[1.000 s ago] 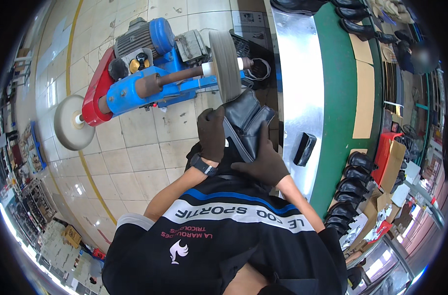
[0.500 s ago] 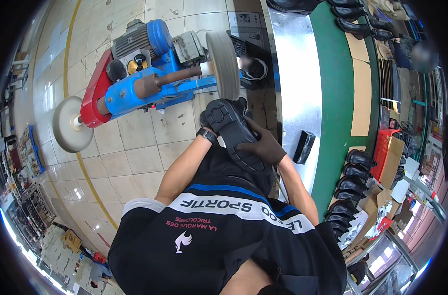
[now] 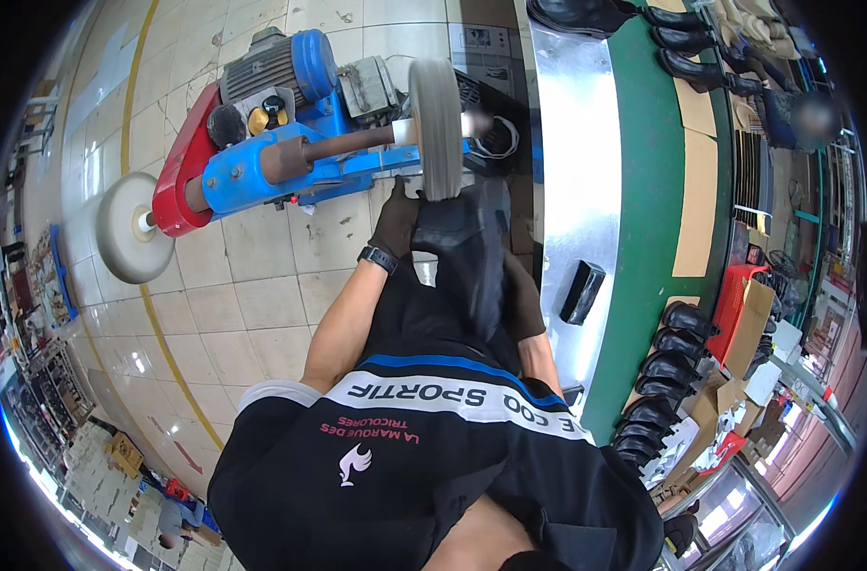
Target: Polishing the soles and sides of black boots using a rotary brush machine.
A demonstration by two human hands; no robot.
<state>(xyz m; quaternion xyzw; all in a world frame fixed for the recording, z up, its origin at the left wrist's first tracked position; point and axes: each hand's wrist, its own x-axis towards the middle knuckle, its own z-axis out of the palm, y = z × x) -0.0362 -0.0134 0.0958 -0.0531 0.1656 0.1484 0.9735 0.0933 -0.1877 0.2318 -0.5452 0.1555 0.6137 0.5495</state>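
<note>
A black leather shoe, partly smeared by motion, is held up against the lower edge of the grey buffing wheel. It looks to be touching the wheel. My left hand, in a dark glove, grips the shoe's left end; one finger points up and the others are hidden. My right hand, gloved too, holds the shoe from its right side, largely covered by it. The wheel sits on the shaft of a blue and red polishing machine, its surface blurred as if spinning.
A second, white wheel is at the machine's left end. To my right runs a metal-topped bench with a black block on it. Beyond, a green surface bears rows of black shoes and a red crate.
The shoe has been turned from sole-up to its upper side, meeting the wheel. My left hand has shifted left around its end; my right hand has moved down and behind it.
</note>
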